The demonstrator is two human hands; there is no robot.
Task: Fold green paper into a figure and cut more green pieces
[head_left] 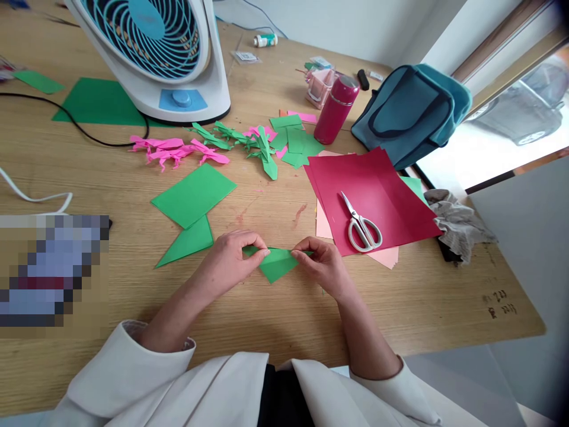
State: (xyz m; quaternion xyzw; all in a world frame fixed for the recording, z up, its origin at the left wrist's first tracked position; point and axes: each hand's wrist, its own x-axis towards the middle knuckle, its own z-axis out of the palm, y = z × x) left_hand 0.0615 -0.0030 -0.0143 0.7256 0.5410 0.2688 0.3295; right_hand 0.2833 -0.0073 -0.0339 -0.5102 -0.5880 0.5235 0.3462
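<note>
A folded green paper triangle (276, 265) lies near the front of the table with its tip pointing toward me. My left hand (237, 254) pinches its left part between thumb and fingers. At its right part, my right hand (320, 264) grips it the same way. Left of my hands are a green paper sheet (193, 194) and a smaller green triangular piece (192, 242). White-handled scissors (362, 228) rest on dark red paper sheets (391, 198) to the right.
Folded pink figures (178, 151) and green figures (264, 154) lie before a white fan (186, 98). Behind the red sheets stand a magenta bottle (336, 110) and a teal bag (409, 112). Green paper pieces (296, 139) lie near the bottle; a crumpled cloth (460, 222) is far right.
</note>
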